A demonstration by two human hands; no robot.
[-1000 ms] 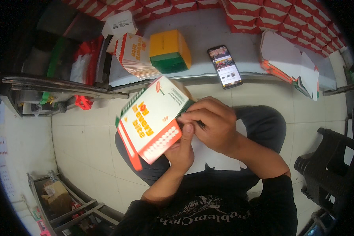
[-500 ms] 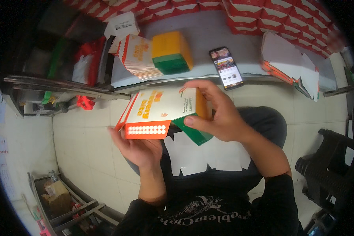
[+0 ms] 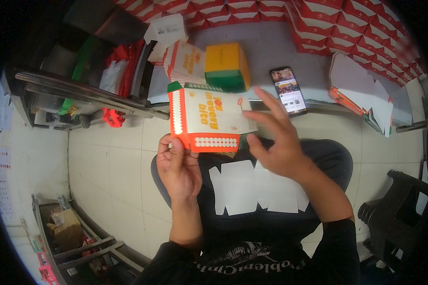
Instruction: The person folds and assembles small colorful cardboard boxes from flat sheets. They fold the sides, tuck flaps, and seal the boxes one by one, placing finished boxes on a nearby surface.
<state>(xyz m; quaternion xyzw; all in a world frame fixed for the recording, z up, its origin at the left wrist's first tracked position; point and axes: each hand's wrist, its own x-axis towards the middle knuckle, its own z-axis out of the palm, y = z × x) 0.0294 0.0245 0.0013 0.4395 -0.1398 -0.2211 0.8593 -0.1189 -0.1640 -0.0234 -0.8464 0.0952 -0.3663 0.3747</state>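
Observation:
My left hand [image 3: 181, 173] pinches the lower left corner of a cream folding carton [image 3: 226, 116], which has yellow lettering and orange flaps with rows of white dots. The carton is tilted above my lap. At its right end, my right hand [image 3: 284, 147] is open with fingers spread; whether a fingertip touches the panel I cannot tell. White, unfolded carton blanks [image 3: 238, 185] lie printed side down on my thighs. Behind the held carton stands a yellow and green box [image 3: 226, 59] on the grey tabletop, beside a fanned stack of cream cartons [image 3: 190, 61].
A lit phone [image 3: 288, 90] lies at the table's front edge. Flat cartons [image 3: 359, 88] lean farther right, and red-and-white boxes [image 3: 347, 31] are piled behind. A metal rack [image 3: 90, 97] stands left, a black plastic stool [image 3: 394, 209] right.
The carton has turned, so its orange dotted end flap shows at left. My right hand has let go and spread its fingers. My left hand now pinches the corner. The whole view has shifted slightly.

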